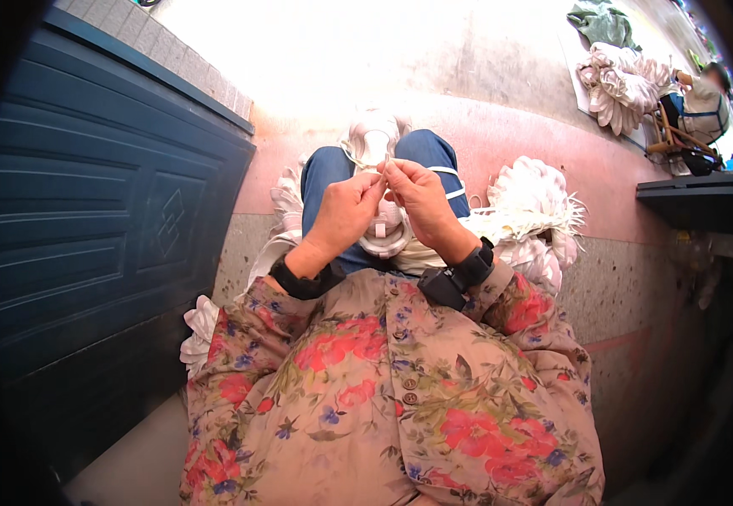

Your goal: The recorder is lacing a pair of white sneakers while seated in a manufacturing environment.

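A white and pale pink shoe (375, 142) sits between my knees, its far part washed out by bright light. My left hand (341, 218) and my right hand (425, 202) meet above it with fingertips pinched together. Between them is a thin white shoelace, mostly hidden by the fingers. A bundle of white laces (506, 223) lies across my right thigh, its loose ends fanning out to the right. One white loop (451, 172) goes around my right knee.
More white shoes (531, 181) are heaped at my right, with others (202, 331) at my left. A dark blue panelled door (105, 202) stands close on the left. Far right, a seated person (706, 110) is beside piled white shoes (624, 88), near a dark ledge (695, 198).
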Motion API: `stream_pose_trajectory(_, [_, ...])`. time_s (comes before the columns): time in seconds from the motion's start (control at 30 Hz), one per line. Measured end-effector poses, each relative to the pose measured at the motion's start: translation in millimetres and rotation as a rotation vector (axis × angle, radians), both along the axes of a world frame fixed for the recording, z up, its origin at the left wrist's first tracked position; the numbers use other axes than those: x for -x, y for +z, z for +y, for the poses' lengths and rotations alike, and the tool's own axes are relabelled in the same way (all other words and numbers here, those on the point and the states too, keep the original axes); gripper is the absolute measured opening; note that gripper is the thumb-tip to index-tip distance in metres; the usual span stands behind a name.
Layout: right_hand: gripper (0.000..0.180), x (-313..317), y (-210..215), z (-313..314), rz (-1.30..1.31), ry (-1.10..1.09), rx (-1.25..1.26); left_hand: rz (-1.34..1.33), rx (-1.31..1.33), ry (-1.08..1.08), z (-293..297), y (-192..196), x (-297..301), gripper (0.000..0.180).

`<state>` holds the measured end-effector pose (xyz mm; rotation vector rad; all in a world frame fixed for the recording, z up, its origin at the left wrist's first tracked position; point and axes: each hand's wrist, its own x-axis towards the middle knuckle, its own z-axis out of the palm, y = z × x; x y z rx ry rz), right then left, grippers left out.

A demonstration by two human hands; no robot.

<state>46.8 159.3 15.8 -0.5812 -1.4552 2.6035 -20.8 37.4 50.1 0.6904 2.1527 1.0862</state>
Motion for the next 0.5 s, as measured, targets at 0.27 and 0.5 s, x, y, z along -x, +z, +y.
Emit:
stream_pose_trajectory(0.27, [0.026,-12.9,46.6,38.4,0.228,0.114,-0.273,0.576,0.146,-0.295,15.9,-60.8,88.1,0.016])
stream_pose_trajectory(0.5, [0.028,-52.7,187.8,147.9,0.538,-0.338,-0.506,-0.344,0.052,-0.305,14.1,-67.7,122.0,0.009])
